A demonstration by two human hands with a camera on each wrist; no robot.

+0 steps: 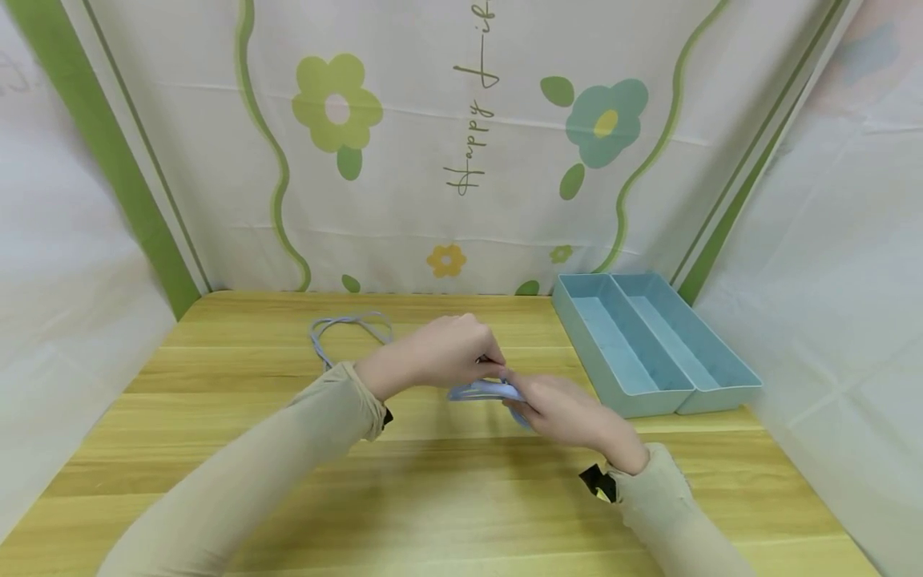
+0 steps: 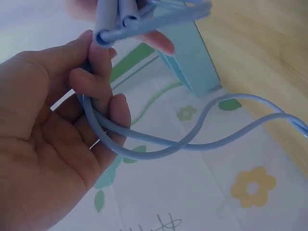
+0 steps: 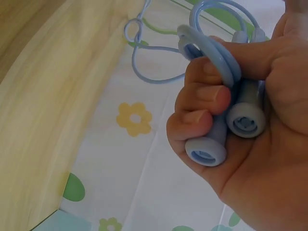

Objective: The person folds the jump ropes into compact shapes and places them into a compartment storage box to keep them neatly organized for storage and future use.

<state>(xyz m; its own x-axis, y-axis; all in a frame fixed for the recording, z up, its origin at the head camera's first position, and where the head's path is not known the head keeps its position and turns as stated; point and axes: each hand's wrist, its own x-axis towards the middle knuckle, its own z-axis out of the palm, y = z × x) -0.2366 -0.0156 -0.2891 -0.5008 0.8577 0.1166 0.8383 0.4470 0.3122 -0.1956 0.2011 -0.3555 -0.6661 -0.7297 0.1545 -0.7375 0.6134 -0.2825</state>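
A light-blue jump rope is held between both hands above the wooden table. My right hand [image 1: 570, 410] grips its two handles [image 3: 245, 120] side by side, their round ends showing at the palm in the right wrist view. Loops of cord [image 3: 211, 50] are bundled by the thumb and index finger. My left hand [image 1: 447, 349] is just left of the right one, with curled fingers holding the cord [image 2: 159, 153]. More of the blue rope [image 1: 317, 340] trails in a loose loop behind the left forearm. In the head view the left fingertips are partly hidden.
Two pale-blue long bins [image 1: 587, 353] stand side by side at the table's back right, close beyond the right hand. The wooden table [image 1: 447, 497] ends at a printed flower curtain [image 1: 404, 200] behind, with white cloth walls at both sides.
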